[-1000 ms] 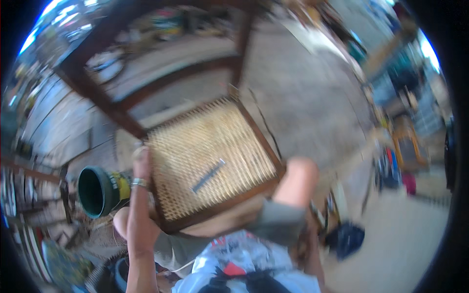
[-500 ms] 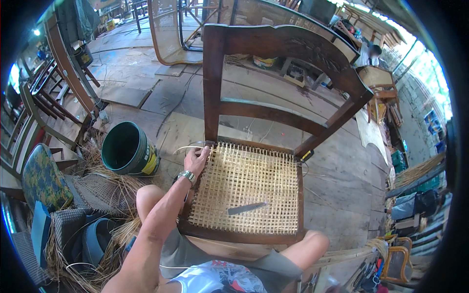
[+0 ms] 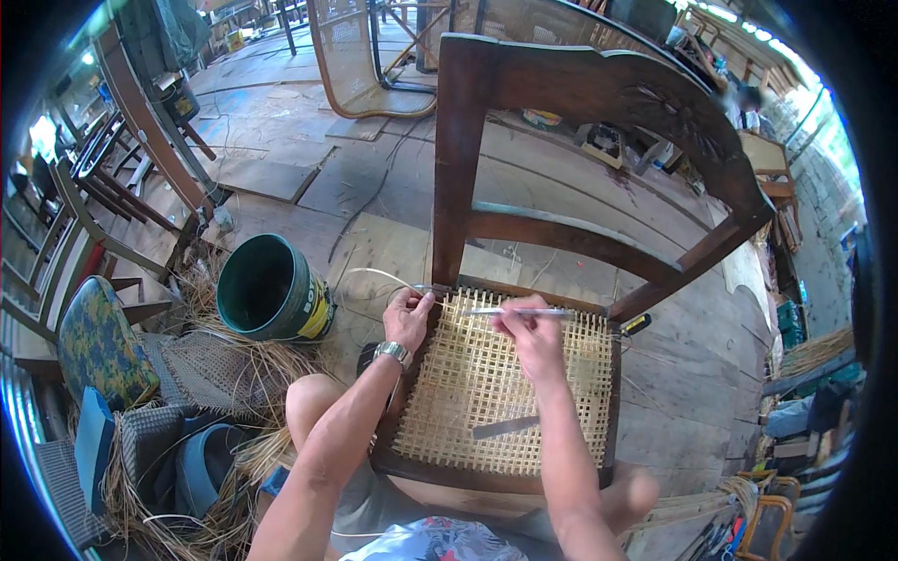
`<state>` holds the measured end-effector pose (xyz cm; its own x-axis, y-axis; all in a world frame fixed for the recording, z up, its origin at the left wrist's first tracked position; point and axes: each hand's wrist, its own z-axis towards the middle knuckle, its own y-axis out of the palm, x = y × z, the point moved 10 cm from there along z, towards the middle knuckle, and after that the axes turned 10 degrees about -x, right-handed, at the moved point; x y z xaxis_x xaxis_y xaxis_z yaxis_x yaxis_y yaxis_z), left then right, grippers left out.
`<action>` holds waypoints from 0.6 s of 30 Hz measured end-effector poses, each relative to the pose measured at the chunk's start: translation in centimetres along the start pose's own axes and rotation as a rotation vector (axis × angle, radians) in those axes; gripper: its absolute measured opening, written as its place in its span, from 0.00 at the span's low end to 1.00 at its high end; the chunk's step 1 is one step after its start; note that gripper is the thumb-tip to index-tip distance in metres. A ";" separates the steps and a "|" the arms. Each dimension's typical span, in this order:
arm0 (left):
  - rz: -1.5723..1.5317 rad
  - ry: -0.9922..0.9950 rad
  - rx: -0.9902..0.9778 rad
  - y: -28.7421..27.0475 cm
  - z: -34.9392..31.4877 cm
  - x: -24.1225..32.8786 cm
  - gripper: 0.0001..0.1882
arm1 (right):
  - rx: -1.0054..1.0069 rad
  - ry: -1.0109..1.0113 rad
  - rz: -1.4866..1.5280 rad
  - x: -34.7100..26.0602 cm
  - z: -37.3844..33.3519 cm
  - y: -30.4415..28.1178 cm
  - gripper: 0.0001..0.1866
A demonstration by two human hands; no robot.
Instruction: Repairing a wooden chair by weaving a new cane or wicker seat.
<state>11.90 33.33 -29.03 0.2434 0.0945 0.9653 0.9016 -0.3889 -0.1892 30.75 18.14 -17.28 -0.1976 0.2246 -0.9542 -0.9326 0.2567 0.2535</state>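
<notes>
Hands work at the back edge of a woven cane seat [image 3: 505,388] set in a dark wooden chair [image 3: 571,93]: the left hand [image 3: 409,318] has its fingers closed, pinching a pale cane strand [image 3: 379,273] at the seat's rear left corner. The right hand [image 3: 528,335] grips a thin metal tool [image 3: 519,311] lying across the weave. A green bucket [image 3: 271,290] stands on the floor just left of the chair, beside loose straw [image 3: 201,486].
</notes>
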 end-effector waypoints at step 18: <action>0.001 0.067 0.031 -0.1 -0.3 1.1 0.12 | -0.046 0.042 -0.650 4.3 6.1 -1.2 0.25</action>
<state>12.00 33.18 -27.92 0.2209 0.0326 0.9747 0.9124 -0.3599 -0.1948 32.90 24.54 -20.73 0.3999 -0.0002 -0.9165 -0.8781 0.2865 -0.3832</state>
